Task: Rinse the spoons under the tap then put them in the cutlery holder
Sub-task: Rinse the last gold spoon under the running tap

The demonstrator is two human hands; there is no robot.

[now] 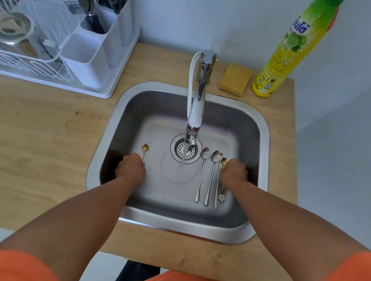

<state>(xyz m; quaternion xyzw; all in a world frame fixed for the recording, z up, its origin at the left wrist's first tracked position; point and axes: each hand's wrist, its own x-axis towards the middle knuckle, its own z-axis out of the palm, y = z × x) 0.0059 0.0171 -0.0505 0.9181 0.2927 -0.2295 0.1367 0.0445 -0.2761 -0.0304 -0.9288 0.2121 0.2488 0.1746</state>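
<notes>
The spoons are all down in the sink [265,132]: one small gold spoon [145,148] lies left of the drain with its handle running under the left hand [131,169], and three long-handled silver spoons [210,176] lie side by side right of the drain, with a second gold spoon [223,161], tipped with a little flower charm, at the right edge of the row and partly under the right hand [234,173]. They look light, thin and rigid, wet metal on wet steel, so probably slippery and awkward to lift flat off the basin; the slim handle, near its middle, is likely the best place to pinch, keeping the bowl free for the water. The left hand is curled over the gold spoon's handle and seems to be grasping it, though the fingers are hidden; the right hand is closed beside or over the flower spoon, and I cannot tell whether it has actually taken hold. Water runs from the tap [195,110] in a thin stream onto the drain strainer [185,150] between the two hands. The white cutlery holder [90,54] stands on the counter back left, its near compartment apparently empty, the farther ones holding dark utensils, next to a dish rack [22,61] with what looks like glassware. A sponge [235,79] and a detergent bottle [290,49] sit behind the sink.
</notes>
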